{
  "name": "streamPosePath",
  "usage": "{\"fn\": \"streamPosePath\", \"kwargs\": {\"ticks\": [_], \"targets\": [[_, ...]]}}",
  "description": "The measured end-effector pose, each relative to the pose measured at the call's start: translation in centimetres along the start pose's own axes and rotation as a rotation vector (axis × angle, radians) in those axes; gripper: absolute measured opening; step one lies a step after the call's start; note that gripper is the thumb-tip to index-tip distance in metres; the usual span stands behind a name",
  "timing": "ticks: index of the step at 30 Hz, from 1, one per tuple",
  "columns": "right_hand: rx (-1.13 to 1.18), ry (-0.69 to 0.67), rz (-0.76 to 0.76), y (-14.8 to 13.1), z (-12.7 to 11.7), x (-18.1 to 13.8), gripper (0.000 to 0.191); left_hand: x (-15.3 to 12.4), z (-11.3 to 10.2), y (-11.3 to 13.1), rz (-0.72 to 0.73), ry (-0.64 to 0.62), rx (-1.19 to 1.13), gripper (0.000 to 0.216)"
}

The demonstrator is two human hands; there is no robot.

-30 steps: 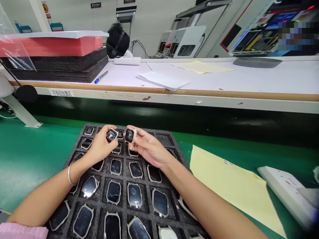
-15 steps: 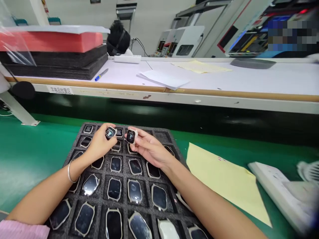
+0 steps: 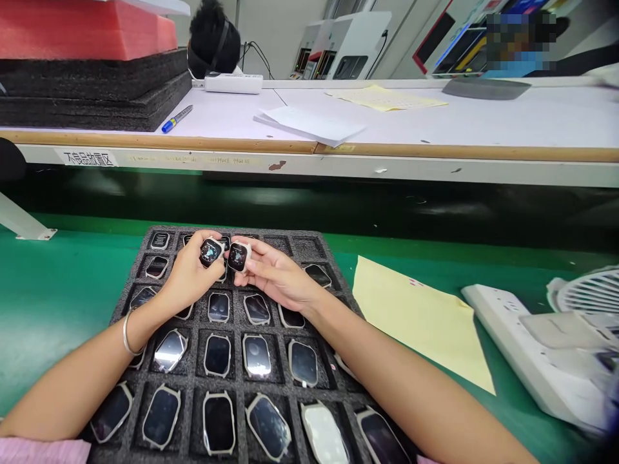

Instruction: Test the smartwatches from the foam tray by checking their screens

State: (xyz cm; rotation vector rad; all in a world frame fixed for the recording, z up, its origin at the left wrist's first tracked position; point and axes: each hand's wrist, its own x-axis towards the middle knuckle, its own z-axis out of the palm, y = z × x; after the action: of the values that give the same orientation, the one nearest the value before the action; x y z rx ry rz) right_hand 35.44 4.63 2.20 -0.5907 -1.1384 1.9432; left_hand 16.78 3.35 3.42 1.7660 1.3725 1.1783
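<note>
A black foam tray (image 3: 300, 248) on the green bench holds several smartwatch bodies with pale frames and dark screens, each in its own pocket. My left hand (image 3: 191, 277) is closed on one watch body (image 3: 210, 252) with a lit screen, held above the far rows. My right hand (image 3: 273, 274) grips a second watch body (image 3: 238, 256) right beside it; the two watches nearly touch. A metal bangle (image 3: 126, 332) is on my left wrist.
A yellow sheet (image 3: 416, 316) lies right of the tray, then a white power strip (image 3: 522, 348) and a small fan (image 3: 587, 293). A raised white shelf (image 3: 435, 129) carries papers, a blue pen (image 3: 176, 118), foam stacks (image 3: 91, 84) and machines. A person's dark-haired head (image 3: 213, 38) shows behind.
The view has tilted down and shifted right, so the shelf sits higher and the fan has come into sight. Both hands keep their watches, now held slightly closer together.
</note>
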Motion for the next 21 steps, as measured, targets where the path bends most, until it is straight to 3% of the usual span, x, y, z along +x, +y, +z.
{"fn": "streamPosePath", "kwargs": {"ticks": [21], "targets": [[-0.017,0.013,-0.006,-0.16,-0.23,-0.01,0.047,-0.02,0.09,-0.29,-0.045,0.001,-0.051,0.035]]}}
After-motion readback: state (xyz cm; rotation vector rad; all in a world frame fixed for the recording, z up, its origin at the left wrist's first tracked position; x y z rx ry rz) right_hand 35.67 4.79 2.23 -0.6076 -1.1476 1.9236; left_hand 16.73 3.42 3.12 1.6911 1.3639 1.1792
